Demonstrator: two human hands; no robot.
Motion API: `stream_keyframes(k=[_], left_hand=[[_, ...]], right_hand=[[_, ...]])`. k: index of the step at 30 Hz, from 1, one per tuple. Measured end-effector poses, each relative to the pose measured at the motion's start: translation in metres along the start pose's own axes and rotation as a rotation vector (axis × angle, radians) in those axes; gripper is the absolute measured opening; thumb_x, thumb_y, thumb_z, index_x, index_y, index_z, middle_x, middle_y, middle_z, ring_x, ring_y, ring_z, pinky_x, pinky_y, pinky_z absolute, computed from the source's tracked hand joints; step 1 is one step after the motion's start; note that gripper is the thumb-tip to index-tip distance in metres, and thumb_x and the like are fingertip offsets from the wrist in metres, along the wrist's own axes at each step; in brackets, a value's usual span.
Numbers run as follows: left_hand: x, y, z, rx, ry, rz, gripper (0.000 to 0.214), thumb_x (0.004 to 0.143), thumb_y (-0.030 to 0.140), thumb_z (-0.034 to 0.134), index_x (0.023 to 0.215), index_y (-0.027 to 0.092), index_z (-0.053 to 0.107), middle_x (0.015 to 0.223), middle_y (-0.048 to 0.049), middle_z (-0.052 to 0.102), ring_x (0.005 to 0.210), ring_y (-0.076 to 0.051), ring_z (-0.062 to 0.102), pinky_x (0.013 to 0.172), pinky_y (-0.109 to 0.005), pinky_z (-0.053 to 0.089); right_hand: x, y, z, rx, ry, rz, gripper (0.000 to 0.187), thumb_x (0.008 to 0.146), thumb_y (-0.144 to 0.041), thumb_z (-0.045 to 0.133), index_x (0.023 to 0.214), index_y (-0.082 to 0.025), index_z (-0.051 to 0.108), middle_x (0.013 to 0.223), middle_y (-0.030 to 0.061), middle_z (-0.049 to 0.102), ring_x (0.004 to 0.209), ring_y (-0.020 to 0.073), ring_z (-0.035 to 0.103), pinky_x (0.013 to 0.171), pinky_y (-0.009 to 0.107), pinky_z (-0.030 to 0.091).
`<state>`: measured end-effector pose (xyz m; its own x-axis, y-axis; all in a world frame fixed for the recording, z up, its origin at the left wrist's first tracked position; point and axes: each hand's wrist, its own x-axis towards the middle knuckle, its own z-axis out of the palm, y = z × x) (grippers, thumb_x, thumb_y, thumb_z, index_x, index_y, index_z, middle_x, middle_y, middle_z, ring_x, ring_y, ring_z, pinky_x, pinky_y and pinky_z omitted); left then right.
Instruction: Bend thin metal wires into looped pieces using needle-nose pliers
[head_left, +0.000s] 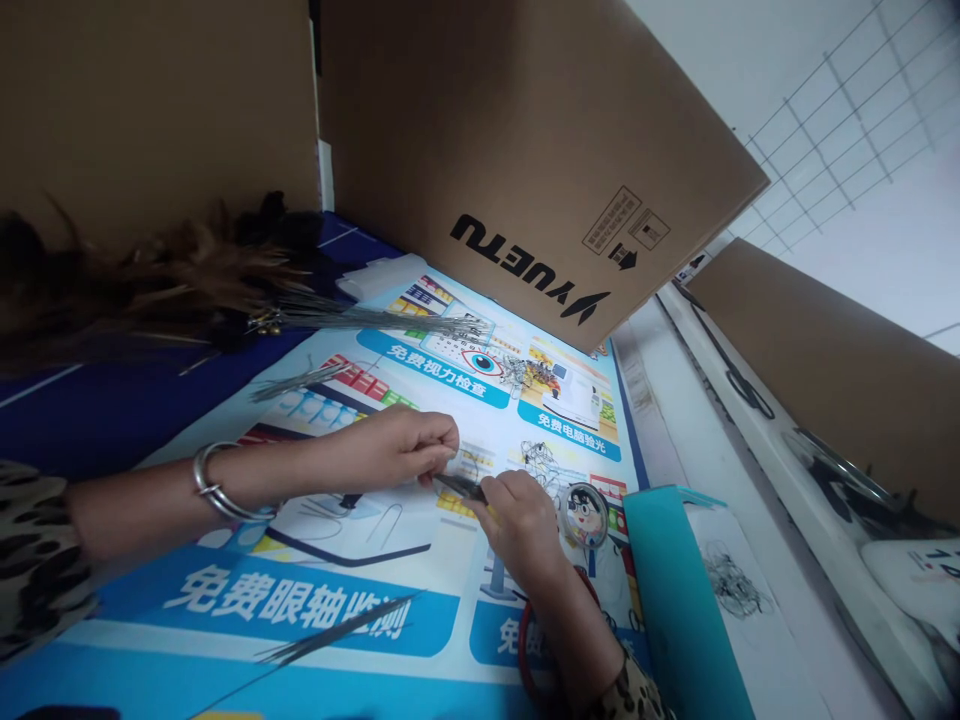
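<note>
My left hand (394, 450), with a silver bangle (214, 485) at the wrist, pinches something thin and small that I cannot make out, over a printed poster (300, 600). My right hand (517, 520) is closed round dark pliers (459, 486), whose tip meets my left fingertips. A round cartoon badge (585, 513) lies just right of my right hand. Small tangles of wire pieces (540, 462) lie beyond my hands.
A feather duster (150, 280) lies at the left, with bundles of thin metal wires (390, 320) beside it. More wires (337, 630) lie near me. Large cardboard boxes (525, 150) stand behind. A teal box (675, 600) holding wire pieces sits at right.
</note>
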<state>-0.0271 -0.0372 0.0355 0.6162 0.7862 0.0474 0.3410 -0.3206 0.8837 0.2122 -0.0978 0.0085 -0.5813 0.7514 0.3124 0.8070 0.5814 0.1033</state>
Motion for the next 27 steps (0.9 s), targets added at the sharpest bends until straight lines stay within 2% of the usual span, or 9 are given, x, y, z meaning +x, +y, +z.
stream_keyframes(k=[4, 11, 18, 23, 27], left_hand=[[-0.001, 0.002, -0.002, 0.104, -0.045, 0.057, 0.014, 0.086, 0.029, 0.051, 0.077, 0.024, 0.061, 0.065, 0.0044, 0.067, 0.061, -0.015, 0.057, 0.06, -0.023, 0.034], [-0.003, 0.004, 0.0, 0.117, -0.056, 0.053, 0.015, 0.084, 0.03, 0.052, 0.073, 0.024, 0.06, 0.064, 0.0032, 0.063, 0.061, -0.016, 0.052, 0.059, -0.025, 0.03], [-0.005, -0.003, 0.003, 0.247, -0.053, 0.141, 0.02, 0.09, 0.028, 0.047, 0.077, 0.024, 0.061, 0.063, 0.0034, 0.059, 0.058, -0.015, 0.049, 0.057, -0.027, 0.026], [-0.005, -0.001, 0.003, 0.287, -0.069, 0.136, 0.02, 0.091, 0.027, 0.046, 0.077, 0.024, 0.059, 0.063, 0.0035, 0.059, 0.057, -0.015, 0.05, 0.056, -0.027, 0.026], [-0.004, 0.004, 0.0, 0.229, -0.061, 0.077, 0.016, 0.089, 0.027, 0.047, 0.078, 0.024, 0.057, 0.066, 0.0034, 0.065, 0.061, -0.016, 0.055, 0.058, -0.025, 0.03]], right_hand=[[0.001, 0.0, -0.005, 0.049, -0.047, 0.021, 0.02, 0.093, -0.04, 0.064, 0.088, -0.02, 0.063, 0.079, 0.0021, 0.064, 0.076, 0.0163, 0.058, 0.064, 0.026, 0.04], [0.003, -0.002, -0.014, 0.052, -0.102, 0.054, 0.024, 0.093, -0.043, 0.062, 0.086, -0.02, 0.065, 0.078, 0.0019, 0.066, 0.073, 0.0152, 0.061, 0.06, 0.025, 0.038], [0.003, -0.002, -0.015, 0.094, -0.143, 0.066, 0.026, 0.093, -0.045, 0.061, 0.086, -0.021, 0.066, 0.08, 0.0021, 0.068, 0.076, 0.0159, 0.063, 0.061, 0.025, 0.039], [0.002, -0.001, -0.013, 0.122, -0.13, 0.066, 0.026, 0.094, -0.044, 0.06, 0.086, -0.02, 0.066, 0.081, 0.0024, 0.066, 0.077, 0.0165, 0.061, 0.064, 0.025, 0.041], [0.001, -0.001, -0.006, 0.121, -0.052, 0.065, 0.025, 0.096, -0.041, 0.057, 0.091, -0.019, 0.065, 0.083, 0.0047, 0.064, 0.081, 0.0184, 0.058, 0.07, 0.028, 0.042]])
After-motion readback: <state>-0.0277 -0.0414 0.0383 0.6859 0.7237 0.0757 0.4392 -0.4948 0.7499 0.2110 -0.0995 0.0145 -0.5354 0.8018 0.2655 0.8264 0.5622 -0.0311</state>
